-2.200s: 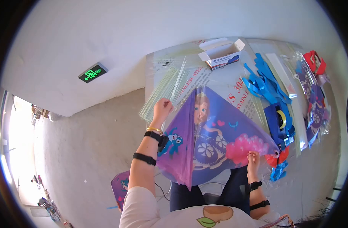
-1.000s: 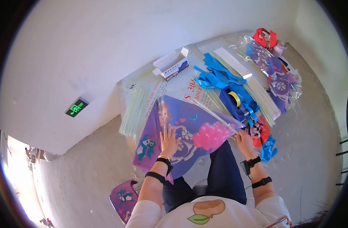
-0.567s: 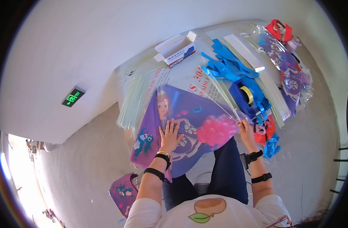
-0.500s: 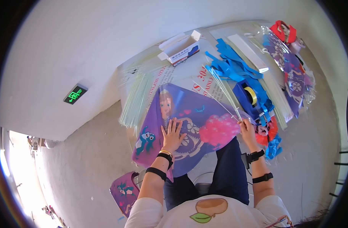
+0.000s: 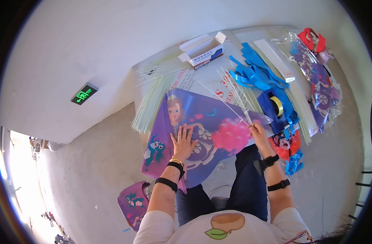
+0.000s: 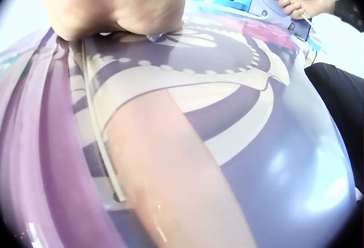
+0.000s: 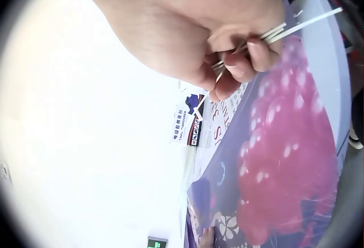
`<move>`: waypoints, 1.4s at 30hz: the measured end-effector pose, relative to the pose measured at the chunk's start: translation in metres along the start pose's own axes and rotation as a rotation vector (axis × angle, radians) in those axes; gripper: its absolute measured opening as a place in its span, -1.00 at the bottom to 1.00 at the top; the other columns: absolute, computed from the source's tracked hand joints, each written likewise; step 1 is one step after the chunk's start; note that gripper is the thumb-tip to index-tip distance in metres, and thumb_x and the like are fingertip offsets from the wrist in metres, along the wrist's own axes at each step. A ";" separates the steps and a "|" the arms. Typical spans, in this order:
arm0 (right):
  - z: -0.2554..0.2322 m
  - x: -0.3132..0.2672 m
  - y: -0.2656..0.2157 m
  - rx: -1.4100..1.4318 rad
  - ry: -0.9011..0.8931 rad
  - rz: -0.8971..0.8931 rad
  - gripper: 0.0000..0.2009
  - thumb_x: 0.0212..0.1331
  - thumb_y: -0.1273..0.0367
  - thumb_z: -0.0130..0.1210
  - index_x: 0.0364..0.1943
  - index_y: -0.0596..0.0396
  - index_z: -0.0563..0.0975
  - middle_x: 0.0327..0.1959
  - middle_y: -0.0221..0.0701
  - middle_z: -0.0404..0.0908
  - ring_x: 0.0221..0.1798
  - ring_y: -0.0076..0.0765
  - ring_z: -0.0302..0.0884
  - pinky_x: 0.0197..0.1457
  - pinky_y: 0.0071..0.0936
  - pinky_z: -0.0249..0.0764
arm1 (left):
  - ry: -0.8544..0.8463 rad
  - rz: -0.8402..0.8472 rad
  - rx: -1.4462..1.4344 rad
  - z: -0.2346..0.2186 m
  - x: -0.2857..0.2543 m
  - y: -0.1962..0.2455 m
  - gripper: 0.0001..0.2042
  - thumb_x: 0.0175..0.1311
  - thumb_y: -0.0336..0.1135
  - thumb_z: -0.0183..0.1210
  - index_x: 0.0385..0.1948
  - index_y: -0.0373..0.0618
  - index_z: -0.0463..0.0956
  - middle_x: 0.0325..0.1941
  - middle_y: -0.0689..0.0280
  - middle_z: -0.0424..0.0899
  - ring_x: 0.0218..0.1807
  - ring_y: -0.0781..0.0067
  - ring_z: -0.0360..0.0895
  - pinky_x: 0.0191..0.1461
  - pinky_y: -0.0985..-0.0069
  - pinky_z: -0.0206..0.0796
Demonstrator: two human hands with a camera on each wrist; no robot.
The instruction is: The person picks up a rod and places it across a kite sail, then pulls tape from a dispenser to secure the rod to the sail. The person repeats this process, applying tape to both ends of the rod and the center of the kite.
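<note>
A purple kite sheet printed with a princess figure and pink balloons spreads over the near side of the table. My left hand lies flat on it, fingers spread, over the figure's dress. Under that palm, in the left wrist view, a thin pale rod runs along the sheet beside a pink-purple fold. Over the sheet's right corner, my right hand pinches several thin white rods; in the head view they fan up and left from the fingers.
A bundle of pale rods lies at the table's left. Toward the back stands an open white box. Blue ribbon strips, a blue tape dispenser and wrapped printed sheets lie to the right. A similar print hangs lower left.
My left hand has come down from beside the rod bundle and settled flat on the sheet. My right hand, earlier at the sheet's right edge, now holds rods and has shifted them slightly.
</note>
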State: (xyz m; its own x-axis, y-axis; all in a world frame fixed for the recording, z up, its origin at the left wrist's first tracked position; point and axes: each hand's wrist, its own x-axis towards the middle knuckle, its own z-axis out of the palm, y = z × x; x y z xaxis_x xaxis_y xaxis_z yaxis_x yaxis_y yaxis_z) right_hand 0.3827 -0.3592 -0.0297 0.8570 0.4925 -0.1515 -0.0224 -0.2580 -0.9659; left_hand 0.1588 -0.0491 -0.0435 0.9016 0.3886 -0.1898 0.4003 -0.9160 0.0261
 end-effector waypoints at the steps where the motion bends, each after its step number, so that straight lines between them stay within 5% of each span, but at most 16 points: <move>1: 0.000 0.008 -0.002 -0.009 0.009 -0.001 -0.80 0.48 0.35 0.05 -0.19 0.21 0.59 -0.46 -0.44 0.56 -0.38 -0.54 0.52 -0.29 -0.49 0.42 | 0.006 -0.004 -0.012 -0.001 0.000 -0.001 -0.27 0.53 0.23 -0.10 0.64 0.23 -0.06 0.75 0.24 -0.19 0.75 0.10 -0.29 0.56 -0.52 -0.43; 7: 0.000 0.069 -0.022 -0.239 -0.273 -0.035 -0.76 0.44 0.30 0.08 -0.16 0.24 0.61 -0.33 -0.29 0.72 -0.29 -0.36 0.64 -0.20 -0.35 0.48 | 0.015 0.023 -0.016 0.003 0.001 -0.006 -0.28 0.53 0.22 -0.09 0.64 0.24 -0.05 0.76 0.25 -0.20 0.75 0.10 -0.28 0.57 -0.50 -0.45; 9: 0.004 0.096 -0.029 -0.361 -0.315 0.002 -0.73 0.39 0.24 0.14 -0.15 0.21 0.62 -0.28 -0.18 0.75 -0.21 -0.16 0.70 -0.14 -0.25 0.52 | 0.030 0.021 -0.002 0.005 0.001 -0.006 -0.28 0.54 0.22 -0.10 0.64 0.23 -0.05 0.76 0.25 -0.21 0.75 0.11 -0.28 0.57 -0.50 -0.46; 13: 0.014 0.143 -0.030 -0.641 -0.382 -0.024 -0.70 0.36 0.17 0.20 -0.18 0.17 0.62 -0.36 -0.22 0.68 -0.35 -0.20 0.60 -0.24 -0.25 0.46 | 0.023 0.023 0.009 0.008 0.002 -0.007 -0.28 0.54 0.21 -0.10 0.64 0.25 -0.07 0.76 0.24 -0.22 0.74 0.08 -0.28 0.57 -0.51 -0.48; 15: 0.016 0.158 -0.028 -0.735 -0.319 -0.070 -0.72 0.29 0.19 0.24 -0.15 0.13 0.62 -0.17 -0.05 0.74 -0.01 0.17 0.67 0.05 -0.05 0.55 | 0.012 0.025 -0.009 0.006 0.001 -0.008 -0.28 0.54 0.20 -0.10 0.65 0.25 -0.08 0.76 0.24 -0.23 0.74 0.07 -0.29 0.56 -0.52 -0.50; 20: 0.027 0.180 -0.021 -0.945 -0.093 -0.237 -0.87 0.26 0.34 0.23 -0.19 0.03 0.60 -0.12 -0.16 0.68 0.04 0.08 0.64 0.08 0.01 0.54 | -0.106 0.017 -0.019 0.002 0.007 -0.009 -0.26 0.54 0.22 -0.14 0.66 0.24 -0.14 0.76 0.23 -0.31 0.75 0.05 -0.37 0.55 -0.53 -0.56; 22: 0.029 0.179 -0.029 -0.957 0.198 -0.506 -0.84 0.15 0.45 0.29 -0.20 -0.01 0.59 -0.11 -0.21 0.60 0.07 0.10 0.54 0.09 0.01 0.50 | -0.164 0.013 -0.010 0.000 0.009 -0.010 -0.26 0.56 0.22 -0.20 0.66 0.24 -0.21 0.77 0.22 -0.38 0.75 0.02 -0.41 0.54 -0.55 -0.56; 31: 0.031 0.172 -0.026 -0.919 -0.016 -0.556 -0.89 0.13 0.41 0.31 -0.32 0.00 0.59 -0.15 -0.29 0.54 0.06 -0.02 0.49 0.09 -0.09 0.46 | -0.228 0.009 -0.010 -0.003 0.012 -0.010 -0.27 0.58 0.24 -0.28 0.66 0.22 -0.25 0.77 0.22 -0.44 0.75 0.01 -0.50 0.53 -0.57 -0.59; 35: 0.036 0.181 -0.018 -0.956 -0.022 -0.477 -0.92 0.15 0.42 0.29 -0.35 -0.02 0.59 -0.16 -0.31 0.54 0.05 -0.02 0.49 0.09 -0.09 0.46 | -0.231 0.003 -0.005 -0.002 0.012 -0.010 -0.27 0.58 0.25 -0.29 0.66 0.21 -0.25 0.77 0.21 -0.44 0.75 0.00 -0.50 0.53 -0.57 -0.60; 42: 0.025 0.153 -0.057 -0.813 0.114 -0.631 -0.92 0.19 0.46 0.25 -0.35 0.02 0.55 -0.21 -0.32 0.56 0.00 -0.04 0.51 0.04 -0.08 0.44 | -0.228 0.007 -0.009 -0.006 0.010 -0.009 -0.27 0.57 0.24 -0.28 0.66 0.22 -0.25 0.77 0.22 -0.43 0.75 0.02 -0.49 0.53 -0.57 -0.60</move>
State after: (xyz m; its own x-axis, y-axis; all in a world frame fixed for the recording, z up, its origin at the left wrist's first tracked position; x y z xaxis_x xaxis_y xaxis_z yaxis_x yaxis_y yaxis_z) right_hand 0.5020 -0.2480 -0.0034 0.6367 0.6625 0.3947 0.7659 -0.4841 -0.4231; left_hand 0.1648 -0.0362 -0.0402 0.8444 0.3490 -0.4064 0.3968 -0.9172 0.0367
